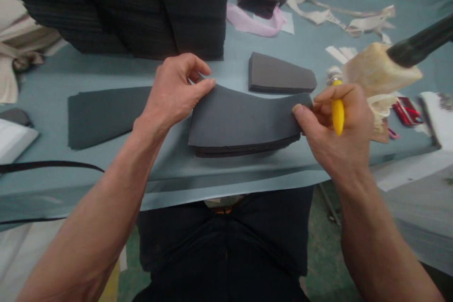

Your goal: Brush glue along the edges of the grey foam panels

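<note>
A dark grey curved sheet [244, 120] lies over a stack of like pieces [247, 151] in front of me. My left hand [180, 87] pinches the sheet's upper left corner between thumb and fingers. At the other end, my right hand [339, 125] grips its right edge with the thumb on top. A yellow-handled tool [338, 111] is tucked between the fingers of that same hand, its metal end pointing away from me. Left of the stack lies a flat dark grey pile [106, 115], partly covered by my left forearm. Behind the stack sits a smaller grey pile [281, 73].
Tall black stacks [141, 9] rise at the back left. A cream-coloured block [382, 68] with a dark handle stands at the right, near a red object [406, 111]. Pink and cream scraps [258, 21] lie at the back. The table's front edge [230, 193] is close to my lap.
</note>
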Motion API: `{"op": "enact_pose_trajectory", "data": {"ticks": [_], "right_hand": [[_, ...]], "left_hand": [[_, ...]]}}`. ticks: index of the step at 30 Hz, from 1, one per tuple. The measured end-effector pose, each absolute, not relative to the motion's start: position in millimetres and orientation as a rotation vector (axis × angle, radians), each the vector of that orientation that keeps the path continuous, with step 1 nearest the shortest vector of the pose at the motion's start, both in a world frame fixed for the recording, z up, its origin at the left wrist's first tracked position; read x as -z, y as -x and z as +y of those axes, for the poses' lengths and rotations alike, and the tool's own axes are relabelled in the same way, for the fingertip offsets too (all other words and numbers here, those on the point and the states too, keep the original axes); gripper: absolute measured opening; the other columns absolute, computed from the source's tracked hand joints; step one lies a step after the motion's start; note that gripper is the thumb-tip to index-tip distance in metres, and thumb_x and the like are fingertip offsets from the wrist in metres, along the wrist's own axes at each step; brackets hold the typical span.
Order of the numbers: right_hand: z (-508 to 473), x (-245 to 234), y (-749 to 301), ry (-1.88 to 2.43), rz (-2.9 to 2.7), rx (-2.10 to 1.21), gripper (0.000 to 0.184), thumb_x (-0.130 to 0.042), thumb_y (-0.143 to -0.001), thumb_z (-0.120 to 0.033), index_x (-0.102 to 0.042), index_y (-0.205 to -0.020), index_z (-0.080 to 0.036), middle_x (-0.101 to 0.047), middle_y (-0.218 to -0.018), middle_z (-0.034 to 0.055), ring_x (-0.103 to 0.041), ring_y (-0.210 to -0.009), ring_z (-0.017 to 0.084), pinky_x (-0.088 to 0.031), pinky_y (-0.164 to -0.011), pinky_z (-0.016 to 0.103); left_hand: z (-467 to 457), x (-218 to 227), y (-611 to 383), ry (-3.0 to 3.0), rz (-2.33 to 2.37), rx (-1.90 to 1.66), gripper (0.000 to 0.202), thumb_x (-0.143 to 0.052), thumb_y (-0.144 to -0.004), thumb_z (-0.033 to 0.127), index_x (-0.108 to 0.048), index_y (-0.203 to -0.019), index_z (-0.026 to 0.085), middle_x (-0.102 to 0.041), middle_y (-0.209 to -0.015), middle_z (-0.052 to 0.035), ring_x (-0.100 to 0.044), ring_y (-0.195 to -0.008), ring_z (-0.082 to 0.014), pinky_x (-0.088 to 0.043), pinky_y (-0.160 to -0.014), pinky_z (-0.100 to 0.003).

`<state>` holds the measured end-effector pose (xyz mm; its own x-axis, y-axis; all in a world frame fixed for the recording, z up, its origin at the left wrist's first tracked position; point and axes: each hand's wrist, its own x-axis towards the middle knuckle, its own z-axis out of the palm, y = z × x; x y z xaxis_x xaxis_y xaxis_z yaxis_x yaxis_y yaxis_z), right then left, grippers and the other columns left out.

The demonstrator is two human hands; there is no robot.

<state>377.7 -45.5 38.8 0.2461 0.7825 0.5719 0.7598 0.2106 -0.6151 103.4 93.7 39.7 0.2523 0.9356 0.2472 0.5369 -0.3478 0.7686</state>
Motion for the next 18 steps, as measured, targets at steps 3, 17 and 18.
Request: {"op": "enact_pose_trajectory", "data": {"ticks": [3, 17, 18], "right_hand": [[-47, -37, -379, 1.547, -1.536, -0.003, 0.029, -0.082, -0.092, -0.038, -0.054, -0.097, -0.030, -0.048, -0.080, -0.0044, -0.053, -0.065, 0.015, -0.050, -0.057, 0.032], [-51, -29, -378, 1.600, -1.544, 0.073, 0.023, -0.078, -0.093, -0.034, -0.057, -0.098, -0.029, -0.061, -0.085, -0.0012, -0.055, -0.066, 0.017, -0.051, -0.063, 0.035], [-50, -26, -379, 1.597, -1.549, 0.081, 0.023, -0.078, -0.093, -0.035, -0.058, -0.100, -0.028, -0.061, -0.085, -0.0015, -0.056, -0.067, 0.017, -0.051, -0.064, 0.035]], "left_hand": [[95, -39, -104, -1.996, 1.347, -0.943, 0.051, -0.077, -0.088, 0.039, -0.079, -0.116, -0.003, -0.081, -0.101, -0.0020, -0.082, -0.103, -0.0258, -0.056, -0.080, -0.034], [91, -35, -107, -2.164, 1.387, -0.927, 0.034, -0.081, -0.094, 0.030, -0.081, -0.116, 0.005, -0.079, -0.099, -0.0004, -0.078, -0.092, -0.0163, -0.058, -0.093, -0.033], [91, -34, -107, -2.186, 1.390, -0.953, 0.030, -0.085, -0.091, 0.026, -0.083, -0.115, 0.009, -0.080, -0.099, -0.0009, -0.076, -0.086, -0.0152, -0.060, -0.095, -0.033]]}}
